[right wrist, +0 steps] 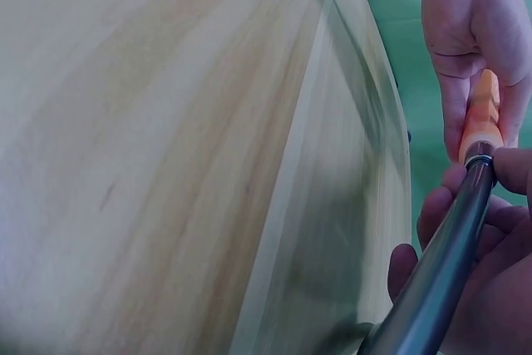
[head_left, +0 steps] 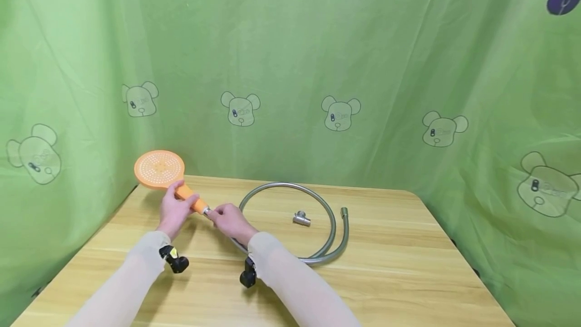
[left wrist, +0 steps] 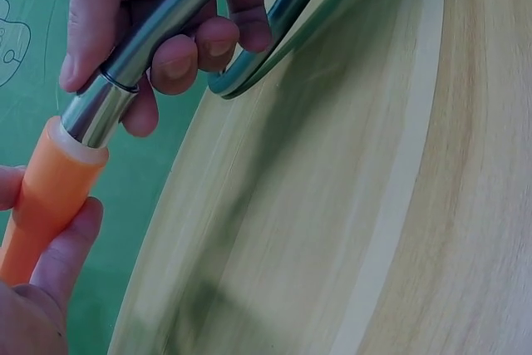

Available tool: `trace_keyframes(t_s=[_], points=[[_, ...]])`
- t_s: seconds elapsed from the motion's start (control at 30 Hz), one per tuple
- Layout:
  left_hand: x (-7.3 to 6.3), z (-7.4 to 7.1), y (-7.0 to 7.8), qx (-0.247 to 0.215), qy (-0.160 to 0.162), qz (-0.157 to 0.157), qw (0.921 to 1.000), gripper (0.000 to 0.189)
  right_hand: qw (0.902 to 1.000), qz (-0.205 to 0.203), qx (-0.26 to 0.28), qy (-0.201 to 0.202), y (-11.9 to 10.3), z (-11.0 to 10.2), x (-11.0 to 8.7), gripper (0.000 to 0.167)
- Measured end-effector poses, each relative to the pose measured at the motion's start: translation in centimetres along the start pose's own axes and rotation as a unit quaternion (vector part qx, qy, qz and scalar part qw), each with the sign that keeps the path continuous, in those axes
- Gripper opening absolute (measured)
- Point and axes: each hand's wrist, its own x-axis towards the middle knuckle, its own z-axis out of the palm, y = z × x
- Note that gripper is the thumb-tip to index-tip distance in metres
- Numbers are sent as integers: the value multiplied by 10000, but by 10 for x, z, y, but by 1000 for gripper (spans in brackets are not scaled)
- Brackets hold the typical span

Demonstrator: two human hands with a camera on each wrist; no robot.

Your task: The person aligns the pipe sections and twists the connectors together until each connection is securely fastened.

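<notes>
An orange shower head (head_left: 159,169) with a round, dotted face is held above the table's far left part. My left hand (head_left: 175,211) grips its orange handle (left wrist: 51,180). At the handle's lower end sits the metal end fitting (left wrist: 101,110) of a grey shower hose (head_left: 334,226). My right hand (head_left: 233,222) holds the hose at this fitting, thumb on one side and fingers curled beneath, as the left wrist view shows. Fitting and handle meet end to end; how far the thread goes in is hidden. The rest of the hose loops over the table.
Inside the hose loop lies a small chrome tee valve (head_left: 301,218). The hose's free end (head_left: 344,212) points toward the back of the wooden table (head_left: 408,271). Green curtains (head_left: 281,64) with bear prints stand behind and on both sides.
</notes>
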Motion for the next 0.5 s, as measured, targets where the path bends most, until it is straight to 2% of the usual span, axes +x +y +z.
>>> trace_keyframes(t_s=[0.3, 0.5], points=[[1, -2, -3, 0, 12, -1, 10000, 75, 9995, 260, 193, 6, 3, 2, 1, 30], [0, 0, 0, 96, 44, 29, 9999, 75, 9997, 159, 115, 166, 2, 2, 3, 24]])
